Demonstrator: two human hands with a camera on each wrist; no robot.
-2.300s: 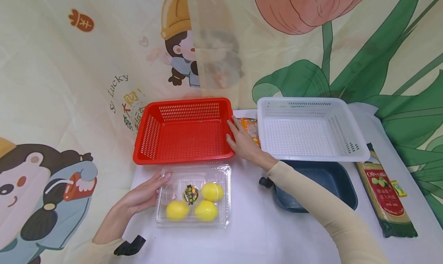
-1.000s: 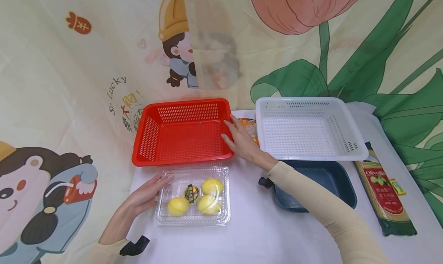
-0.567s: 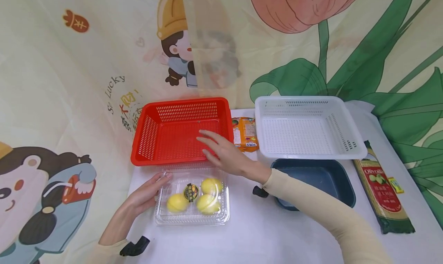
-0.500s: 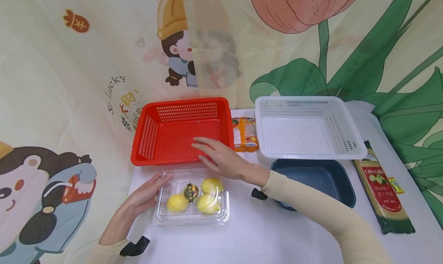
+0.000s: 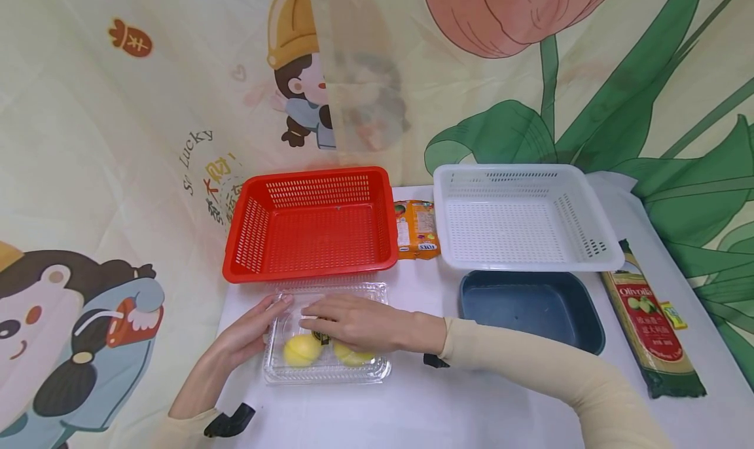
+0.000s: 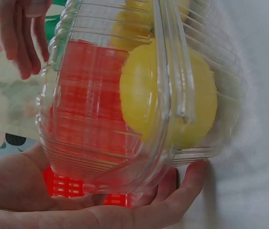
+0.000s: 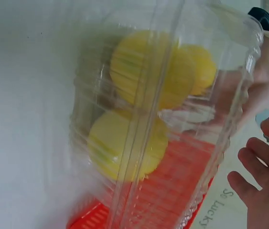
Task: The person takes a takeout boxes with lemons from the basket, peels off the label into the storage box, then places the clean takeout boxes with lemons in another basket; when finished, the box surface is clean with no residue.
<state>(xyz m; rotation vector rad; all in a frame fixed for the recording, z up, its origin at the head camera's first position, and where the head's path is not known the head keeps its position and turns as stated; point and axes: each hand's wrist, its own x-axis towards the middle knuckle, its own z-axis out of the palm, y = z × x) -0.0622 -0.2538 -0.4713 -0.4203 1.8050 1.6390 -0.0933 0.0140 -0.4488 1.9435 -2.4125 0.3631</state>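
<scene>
A clear plastic clamshell box stands on the white cloth, lid closed, with yellow lemons inside. Its lid carries a dark round label, mostly covered. My left hand holds the box by its left back corner, thumb on top and fingers along the side. Over the lid is my right hand, palm down with fingers loosely bent. In the right wrist view a gap shows between that right hand and the lid; it holds nothing. It hides one lemon in the head view.
Behind the box sits a red plastic basket, a white basket to its right. An orange snack packet lies between them. A dark blue tray is at the right, near a pasta packet and a small yellow packet.
My right hand has left the red basket's right rim and come forward and left over the clamshell box. My left hand stays on the box's corner.
</scene>
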